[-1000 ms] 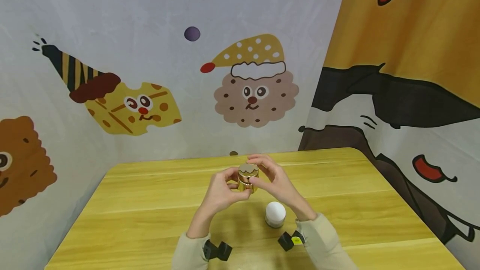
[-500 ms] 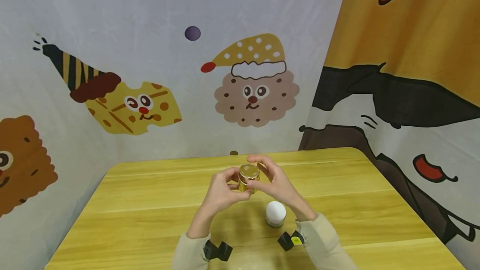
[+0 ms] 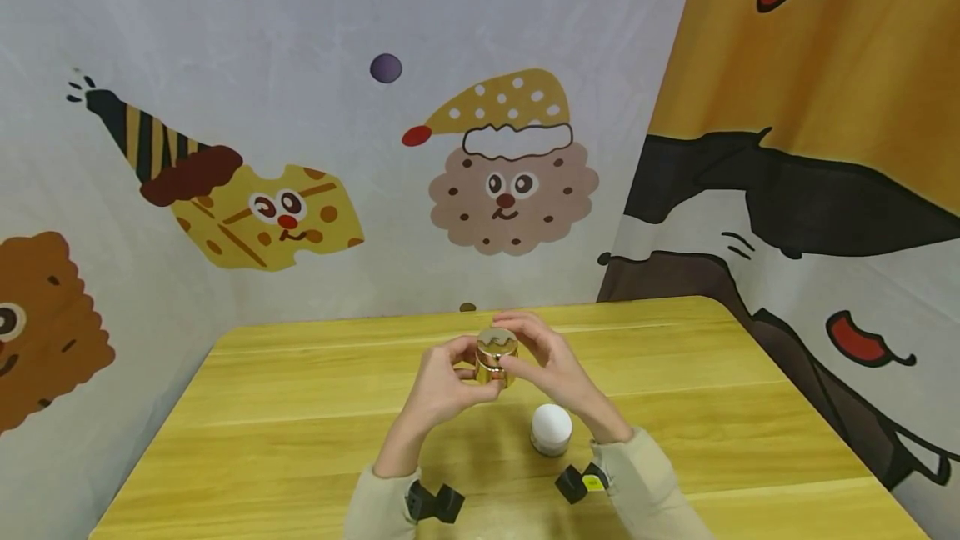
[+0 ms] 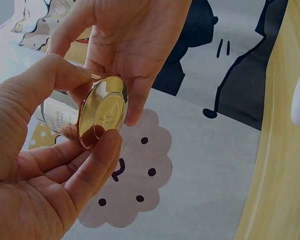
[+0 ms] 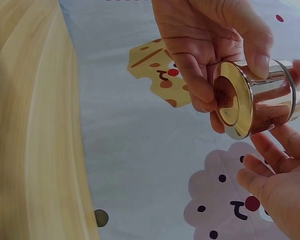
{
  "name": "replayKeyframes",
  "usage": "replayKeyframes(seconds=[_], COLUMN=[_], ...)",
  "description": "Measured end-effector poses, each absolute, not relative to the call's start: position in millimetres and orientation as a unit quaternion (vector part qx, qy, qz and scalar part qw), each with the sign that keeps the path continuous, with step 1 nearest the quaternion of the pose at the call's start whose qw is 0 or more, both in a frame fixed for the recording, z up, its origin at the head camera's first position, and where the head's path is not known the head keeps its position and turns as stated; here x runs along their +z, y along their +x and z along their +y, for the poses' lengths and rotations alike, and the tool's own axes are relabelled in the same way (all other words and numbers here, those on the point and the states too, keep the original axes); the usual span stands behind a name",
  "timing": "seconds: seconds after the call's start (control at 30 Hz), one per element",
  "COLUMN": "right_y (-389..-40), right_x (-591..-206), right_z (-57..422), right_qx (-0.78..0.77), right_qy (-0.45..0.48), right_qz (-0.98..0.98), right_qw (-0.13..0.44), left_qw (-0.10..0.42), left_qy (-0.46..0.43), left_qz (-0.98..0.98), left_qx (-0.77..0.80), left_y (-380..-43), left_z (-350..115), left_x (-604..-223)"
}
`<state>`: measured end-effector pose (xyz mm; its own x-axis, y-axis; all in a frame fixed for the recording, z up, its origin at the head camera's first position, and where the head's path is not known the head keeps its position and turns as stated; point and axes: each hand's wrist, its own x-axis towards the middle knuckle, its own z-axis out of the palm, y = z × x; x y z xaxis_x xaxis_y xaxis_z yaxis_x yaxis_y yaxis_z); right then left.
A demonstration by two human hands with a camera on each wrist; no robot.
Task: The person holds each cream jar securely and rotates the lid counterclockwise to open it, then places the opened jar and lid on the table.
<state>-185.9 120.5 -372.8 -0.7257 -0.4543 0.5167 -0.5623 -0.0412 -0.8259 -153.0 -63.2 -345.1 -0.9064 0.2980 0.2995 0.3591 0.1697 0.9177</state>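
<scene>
In the head view, a shiny gold cosmetic jar [image 3: 497, 354] is held up over the table. My left hand [image 3: 444, 382] grips its lower body between thumb and fingers; in the left wrist view, small print shows on its round gold base [image 4: 104, 111]. My right hand [image 3: 553, 361] is curved round the opposite side. Its thumb lies against the jar near the lid seam, while its index finger arches above the top. The right wrist view has the right fingers [image 5: 275, 150] under the jar's lid end. A second, white-topped jar [image 3: 551, 429] stands on the table below the right hand.
A yellow wood-grain table [image 3: 300, 432] spreads out under both hands. Behind it hangs a pale cloth [image 3: 300, 107] printed with cartoon food characters. Small black devices, such as the one on the left wrist [image 3: 435, 502], are worn at the sleeves.
The gold jar tilted slightly and back, and reflections on its top changed. My right thumb shifted a little left across it, then back. The white-topped jar stayed where it was.
</scene>
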Motion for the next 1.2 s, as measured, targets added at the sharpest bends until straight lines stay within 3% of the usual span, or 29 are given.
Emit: replayKeyframes(seconds=[0.87, 1.2], right_y=[-184, -182], right_x=[-368, -368], right_z=[119, 127], right_qx=[0.657, 0.664], right_qy=[0.346, 0.32], right_qz=[-0.667, -0.669], right_qw=[0.061, 0.096], left_qw=[0.025, 0.033], left_qy=[-0.211, -0.195], left_qz=[-0.763, -0.772], left_qx=[-0.61, -0.604], left_y=[-154, -160], left_z=[-64, -72], left_x=[-347, -364])
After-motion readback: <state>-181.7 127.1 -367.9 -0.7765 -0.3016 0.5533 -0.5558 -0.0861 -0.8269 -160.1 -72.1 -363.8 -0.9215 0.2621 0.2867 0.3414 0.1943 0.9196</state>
